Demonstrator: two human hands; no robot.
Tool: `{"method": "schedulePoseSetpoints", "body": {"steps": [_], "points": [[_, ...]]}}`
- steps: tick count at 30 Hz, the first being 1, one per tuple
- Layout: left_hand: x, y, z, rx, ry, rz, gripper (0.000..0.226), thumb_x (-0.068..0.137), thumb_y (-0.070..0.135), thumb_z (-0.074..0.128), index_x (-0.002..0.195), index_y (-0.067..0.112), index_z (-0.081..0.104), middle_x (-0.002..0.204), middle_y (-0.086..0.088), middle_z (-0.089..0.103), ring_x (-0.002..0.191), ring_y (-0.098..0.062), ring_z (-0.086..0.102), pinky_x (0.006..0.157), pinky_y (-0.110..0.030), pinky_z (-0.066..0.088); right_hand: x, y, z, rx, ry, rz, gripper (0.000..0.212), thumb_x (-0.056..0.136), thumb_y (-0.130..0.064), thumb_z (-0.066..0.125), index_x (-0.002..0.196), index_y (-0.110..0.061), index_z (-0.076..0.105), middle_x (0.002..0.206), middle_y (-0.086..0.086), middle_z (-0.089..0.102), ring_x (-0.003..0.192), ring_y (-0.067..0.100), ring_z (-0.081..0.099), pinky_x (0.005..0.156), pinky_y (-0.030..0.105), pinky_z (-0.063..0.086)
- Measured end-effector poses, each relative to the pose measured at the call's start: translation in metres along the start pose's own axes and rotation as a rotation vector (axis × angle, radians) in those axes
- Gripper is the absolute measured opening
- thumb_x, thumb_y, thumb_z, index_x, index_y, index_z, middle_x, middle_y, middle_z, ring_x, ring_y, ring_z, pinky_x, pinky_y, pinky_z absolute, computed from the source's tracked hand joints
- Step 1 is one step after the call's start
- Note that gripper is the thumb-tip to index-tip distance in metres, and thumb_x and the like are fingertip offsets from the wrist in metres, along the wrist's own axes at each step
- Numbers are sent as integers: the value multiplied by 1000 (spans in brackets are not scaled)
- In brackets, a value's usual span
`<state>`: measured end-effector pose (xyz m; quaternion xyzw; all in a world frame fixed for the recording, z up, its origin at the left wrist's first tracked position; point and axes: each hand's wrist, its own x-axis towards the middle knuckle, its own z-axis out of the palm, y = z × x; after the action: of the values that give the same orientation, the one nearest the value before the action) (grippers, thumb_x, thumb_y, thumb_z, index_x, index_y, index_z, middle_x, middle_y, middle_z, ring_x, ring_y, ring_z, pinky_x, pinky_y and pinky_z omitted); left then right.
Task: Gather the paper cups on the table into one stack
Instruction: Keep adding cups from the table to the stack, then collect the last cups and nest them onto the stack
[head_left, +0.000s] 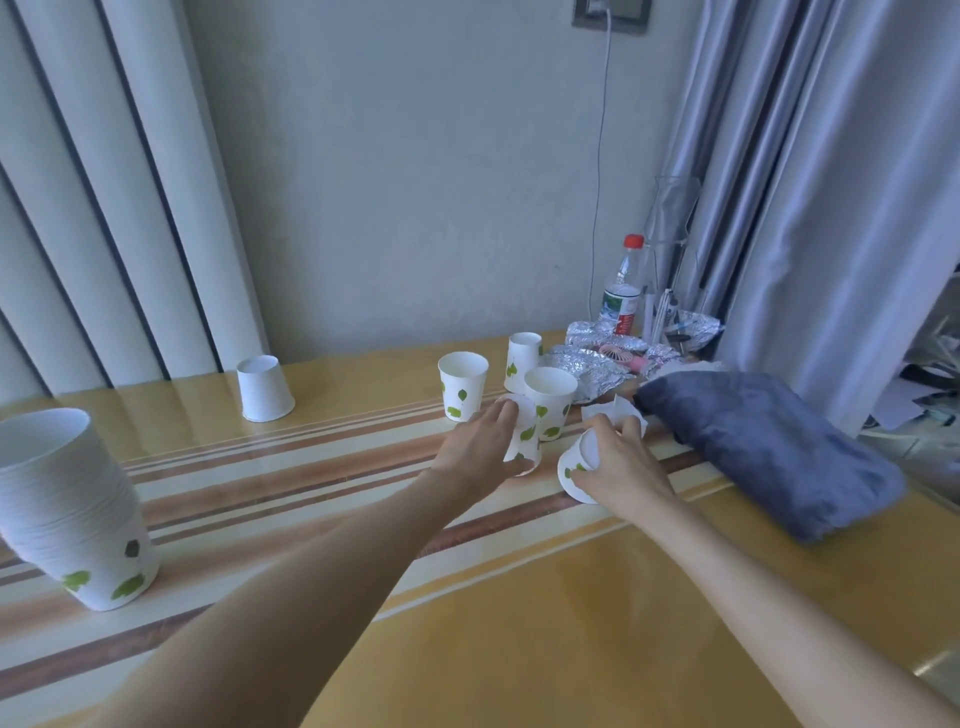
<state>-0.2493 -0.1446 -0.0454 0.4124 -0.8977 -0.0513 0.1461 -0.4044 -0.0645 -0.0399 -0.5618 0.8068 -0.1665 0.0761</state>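
White paper cups with green leaf prints stand on the striped table (519, 597). A tall stack of cups (67, 504) stands at the near left. One inverted cup (265, 388) sits at the far left. Two upright cups (462, 383) (551, 397) and a third cup (522, 361) behind them stand at the centre right. My left hand (480, 447) is closed around an inverted cup (525, 439). A tilted, inverted cup (577, 470) is gripped by my right hand (621, 470).
A folded grey-blue cloth (769, 447) lies on the table's right side. Crumpled foil (597, 364), a red-capped plastic bottle (623, 291) and white tissue (615, 413) crowd the back right corner. Curtains hang left and right.
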Motion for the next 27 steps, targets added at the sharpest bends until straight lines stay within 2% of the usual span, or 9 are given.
{"method": "schedulePoseSetpoints", "body": {"steps": [4,9,12,15,17,19,22,24,27], "points": [[11,9,-1,41,82,-30,43,92,27,55,125,4,43,135,-11,41,110,-35,52,80,-39,42,-2,1,1,22,17,17,50,84,-29,60,126,-18,37,124,11,34,107,36,52,70,33,42],[13,5,-4,-22,75,-43,33,90,22,58,114,2,50,153,-11,24,118,-36,50,89,-40,44,0,-1,1,-35,0,10,53,84,-30,60,130,-18,35,124,10,35,106,34,53,67,31,40],[6,-2,-14,-86,72,-99,45,85,26,64,119,6,42,129,-15,48,112,-34,50,87,-38,42,0,-14,-10,-1,87,38,54,84,-42,60,124,-13,40,123,12,43,103,34,57,67,33,41],[-12,-15,-48,-373,160,-216,64,79,27,71,131,12,37,127,-14,47,112,-33,52,90,-38,42,-1,-40,-29,83,241,68,62,80,-59,55,112,-7,49,105,10,59,101,32,59,64,32,36],[-30,-30,-76,-561,239,-328,72,77,29,74,138,17,37,130,-13,47,117,-29,51,98,-35,39,-5,-62,-38,327,272,88,57,75,-66,54,85,-10,54,80,6,56,90,31,60,59,33,32],[-51,-48,-103,-794,303,-456,65,76,28,75,133,16,46,129,-13,53,111,-27,55,100,-37,44,-12,-90,-44,762,213,85,49,76,-59,59,60,-15,44,63,3,50,82,33,65,54,31,35],[-87,-69,-136,-1153,373,-555,48,76,16,76,117,13,52,127,-16,57,106,-31,61,97,-45,50,-21,-132,-44,1235,-17,72,26,82,-39,66,79,-15,55,90,10,66,87,31,67,60,28,47],[-110,-81,-157,-1254,379,-589,45,78,12,73,113,11,46,124,-17,57,111,-34,61,96,-42,50,-30,-161,-41,1382,-174,51,31,81,-35,67,103,-15,60,110,12,66,91,29,65,64,30,50],[-144,-103,-193,-1232,371,-580,56,71,24,78,114,2,49,119,-17,61,103,-27,63,99,-42,49,-42,-203,-38,1495,-284,-33,31,84,-34,64,111,-18,61,98,3,66,90,26,64,64,28,49]]}}
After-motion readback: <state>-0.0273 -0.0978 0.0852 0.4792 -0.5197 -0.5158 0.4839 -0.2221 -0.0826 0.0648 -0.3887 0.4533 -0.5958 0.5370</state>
